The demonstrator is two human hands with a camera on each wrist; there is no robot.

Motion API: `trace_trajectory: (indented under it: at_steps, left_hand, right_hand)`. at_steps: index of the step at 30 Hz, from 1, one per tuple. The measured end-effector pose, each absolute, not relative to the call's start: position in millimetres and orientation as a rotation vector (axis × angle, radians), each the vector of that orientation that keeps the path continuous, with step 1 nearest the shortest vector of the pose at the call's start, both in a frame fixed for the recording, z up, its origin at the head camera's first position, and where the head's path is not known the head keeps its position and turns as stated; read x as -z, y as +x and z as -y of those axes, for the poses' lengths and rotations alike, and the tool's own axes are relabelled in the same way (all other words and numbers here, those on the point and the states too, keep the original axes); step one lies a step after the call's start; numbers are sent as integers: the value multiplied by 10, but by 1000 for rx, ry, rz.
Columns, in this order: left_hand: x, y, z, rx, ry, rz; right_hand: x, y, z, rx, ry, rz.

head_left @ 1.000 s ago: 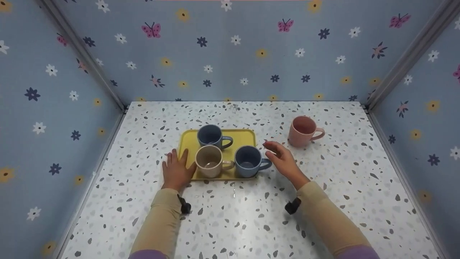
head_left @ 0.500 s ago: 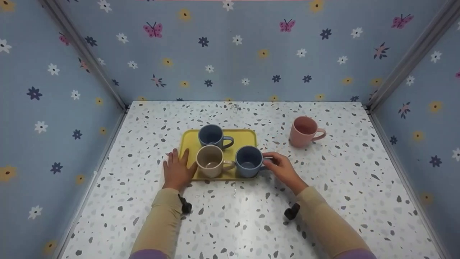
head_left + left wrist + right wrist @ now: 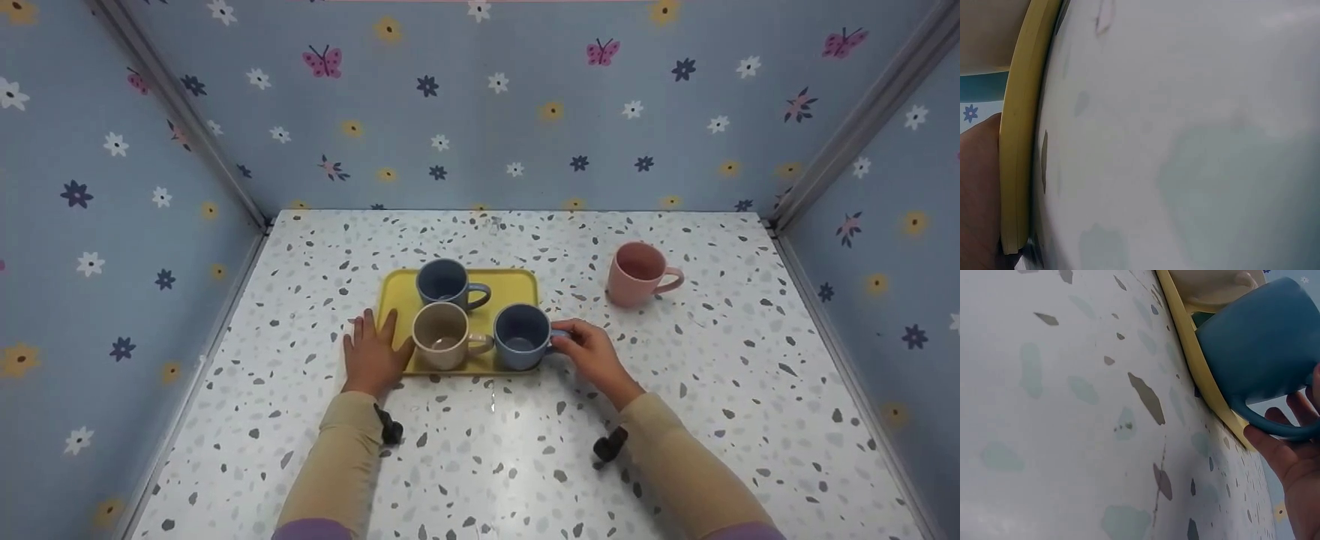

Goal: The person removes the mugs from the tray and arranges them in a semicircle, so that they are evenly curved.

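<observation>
A yellow tray (image 3: pixel 510 281) bears a blue mug at the back (image 3: pixel 442 281), a beige mug (image 3: pixel 441 335) at the front left and a second blue mug (image 3: pixel 521 337) at the front right. My left hand (image 3: pixel 373 358) rests at the tray's left edge with spread, straight fingers, the thumb near the beige mug. In the left wrist view, part of that hand (image 3: pixel 979 194) lies against the tray rim (image 3: pixel 1019 140). My right hand (image 3: pixel 596 360) pinches the handle of the front right blue mug; in the right wrist view, fingers (image 3: pixel 1272 444) curl about its handle (image 3: pixel 1280 429). That mug stands upright on the tray.
A pink mug (image 3: pixel 634 277) stands on the speckled table (image 3: pixel 495 450), right of the tray and behind my right hand, its handle to the right. Flower-patterned walls (image 3: pixel 480 112) enclose the table at the back and both sides.
My right hand has come from beside the front right blue mug to its handle and taken hold of it. The left hand and the mugs stay in place.
</observation>
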State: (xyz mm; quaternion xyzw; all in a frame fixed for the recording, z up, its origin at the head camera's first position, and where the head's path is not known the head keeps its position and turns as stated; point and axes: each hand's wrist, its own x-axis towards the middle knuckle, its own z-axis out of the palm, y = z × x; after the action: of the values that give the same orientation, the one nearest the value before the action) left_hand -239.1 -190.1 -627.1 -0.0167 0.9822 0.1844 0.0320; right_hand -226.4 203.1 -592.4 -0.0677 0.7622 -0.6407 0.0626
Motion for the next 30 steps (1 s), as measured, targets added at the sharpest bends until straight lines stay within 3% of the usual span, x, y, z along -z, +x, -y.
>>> trace_trajectory:
  at_steps: [13,30]
  left_hand:
    - [6280,-2418,1897,-564,-59,-3018]
    - [6276,-2395,1901,-574,-69,-3014]
  right_hand:
    - [5769,-2322,-2187,2155,-193,-2189]
    - [5786,-2312,-2832,2052,-54,-2424]
